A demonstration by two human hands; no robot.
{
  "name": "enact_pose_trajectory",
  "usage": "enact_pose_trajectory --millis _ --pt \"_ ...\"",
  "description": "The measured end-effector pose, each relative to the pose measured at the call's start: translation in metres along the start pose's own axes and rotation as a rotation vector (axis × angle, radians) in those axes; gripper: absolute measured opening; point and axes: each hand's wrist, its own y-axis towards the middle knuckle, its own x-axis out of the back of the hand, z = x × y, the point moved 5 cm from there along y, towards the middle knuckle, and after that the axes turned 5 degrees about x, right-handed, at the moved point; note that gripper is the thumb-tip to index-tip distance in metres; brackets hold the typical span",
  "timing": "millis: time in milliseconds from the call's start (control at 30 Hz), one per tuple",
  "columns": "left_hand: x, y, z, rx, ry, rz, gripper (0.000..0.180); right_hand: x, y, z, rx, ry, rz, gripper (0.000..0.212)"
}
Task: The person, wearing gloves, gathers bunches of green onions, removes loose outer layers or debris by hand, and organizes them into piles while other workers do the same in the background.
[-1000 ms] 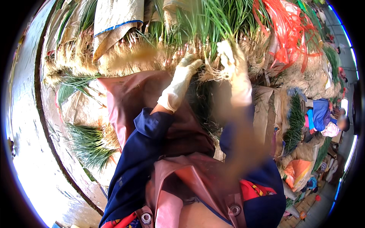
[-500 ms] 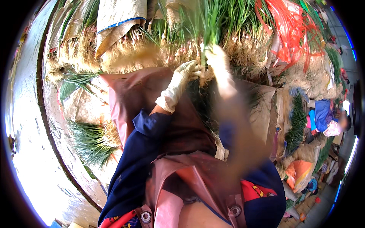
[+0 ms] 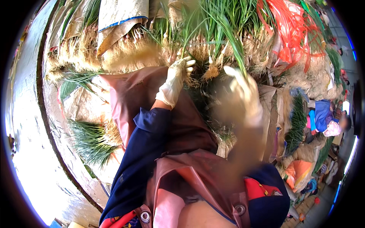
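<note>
Both my hands wear pale gloves. My left hand (image 3: 176,78) is closed around a thin spring onion (image 3: 186,38); its leaves rise above the fingers and tan roots show beside the palm. To the right, my right hand (image 3: 245,93) is blurred, its index finger stretched out. A few long green spring onion leaves (image 3: 234,40) run down into its grip; the lower end of that plant is hidden. Between the hands, another spring onion with a root tuft (image 3: 210,71) hangs at the front of the row.
A dense row of rooted spring onions (image 3: 243,49) spans the far side, partly under pale sacking (image 3: 123,13). Red plastic strips (image 3: 287,34) lie at the right. A leafy bundle (image 3: 89,138) rests at the left. A brown apron (image 3: 148,110) covers my lap. Another person (image 3: 323,116) sits far right.
My right hand has moved right and toward me, away from my left hand, with green leaves trailing from it. My left hand has shifted slightly left and closed around a stem.
</note>
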Motion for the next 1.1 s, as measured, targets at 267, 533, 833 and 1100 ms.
enact_pose_trajectory --millis 267,533,833,1100 --pt "-0.036 -0.02 0.015 0.085 0.173 0.187 0.037 -0.02 -0.218 -0.092 -1.033 -0.049 -0.118 0.049" --pt "-0.048 -0.067 0.006 0.059 0.326 0.342 0.037 -0.069 0.071 -0.044 0.062 -0.556 -0.162 0.071" --pt "-0.021 -0.078 0.006 0.027 0.378 0.162 0.029 -0.114 0.044 -0.043 -0.174 -0.223 -0.012 0.005" --pt "-0.051 -0.088 -0.003 -0.017 0.051 0.13 0.03 -0.063 0.033 -0.092 -0.637 -0.664 -0.05 0.041"
